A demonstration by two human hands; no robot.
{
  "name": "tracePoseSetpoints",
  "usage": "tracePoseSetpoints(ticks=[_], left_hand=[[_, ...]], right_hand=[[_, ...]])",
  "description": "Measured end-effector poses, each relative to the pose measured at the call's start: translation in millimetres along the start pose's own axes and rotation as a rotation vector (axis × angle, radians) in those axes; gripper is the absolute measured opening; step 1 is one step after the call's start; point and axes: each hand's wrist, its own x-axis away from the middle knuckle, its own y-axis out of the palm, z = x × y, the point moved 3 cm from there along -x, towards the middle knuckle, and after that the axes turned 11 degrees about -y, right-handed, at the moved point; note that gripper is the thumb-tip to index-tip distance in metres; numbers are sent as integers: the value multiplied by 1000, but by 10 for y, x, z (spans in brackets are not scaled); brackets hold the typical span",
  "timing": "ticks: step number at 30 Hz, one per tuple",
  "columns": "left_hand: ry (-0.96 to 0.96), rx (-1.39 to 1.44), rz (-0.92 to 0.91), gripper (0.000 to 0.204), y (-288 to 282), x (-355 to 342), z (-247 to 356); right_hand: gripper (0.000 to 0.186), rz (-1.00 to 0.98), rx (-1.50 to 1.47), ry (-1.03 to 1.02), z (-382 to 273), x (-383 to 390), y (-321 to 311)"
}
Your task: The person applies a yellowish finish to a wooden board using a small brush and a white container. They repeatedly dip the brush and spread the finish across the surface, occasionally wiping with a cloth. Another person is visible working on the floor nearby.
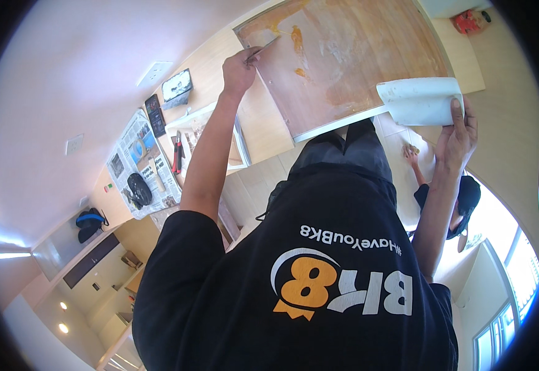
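Observation:
My left hand [240,73] is closed on a thin flat scraper [268,46], whose far end meets the left edge of a worn wooden panel [368,59]. Orange-yellow paste [297,38] is smeared on the panel near that end, with a smaller dab lower down. In my right hand [456,137] is a curved white sheet [419,99], pinched at its right end, the thumb lying over the front. Small brownish specks mark the sheet, which hangs over the panel's near right corner.
On the left, newspaper [121,151] holds a tape roll [138,149] and a black item [138,190]. A red utility knife [178,154], a phone [155,115] and a white box [178,88] lie nearby. Another person [468,196] is low at right, one hand on the floor.

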Motion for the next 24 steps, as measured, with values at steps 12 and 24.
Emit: tracePoseSetpoints(ticks=[12, 24], left_hand=[[114, -23, -92, 31, 11, 592, 210], [-89, 255, 140, 32, -46, -404, -13]], right_hand=[[38, 2, -59, -5, -42, -5, 56], [35, 12, -12, 4, -82, 37, 57]])
